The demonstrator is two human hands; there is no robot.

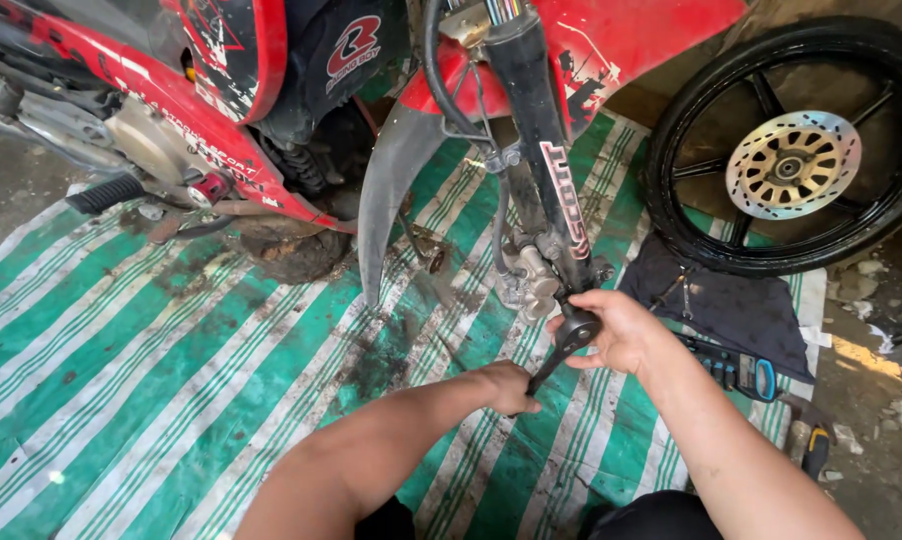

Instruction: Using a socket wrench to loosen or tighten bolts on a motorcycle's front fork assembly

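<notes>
Cut off at the top edge: red motorcycle (271, 110) and fork leg (536, 130). Ratchet wrench (563, 345) head and handle end covered by right hand (616, 330) and left hand (506, 385); removed wheel (791, 150) clipped at right

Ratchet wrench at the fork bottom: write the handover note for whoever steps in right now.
Right hand cups the head of the ratchet wrench, pressed on the bottom end of the black fork leg.
Left hand grips the wrench's handle end.
Brake caliper hangs beside the fork.
Done: front wheel is off, leaning at the wall.
Left: the fastener at the fork bottom; whether it is loose cannot be seen.
Screwdriver set lies on the striped tarp.
</notes>
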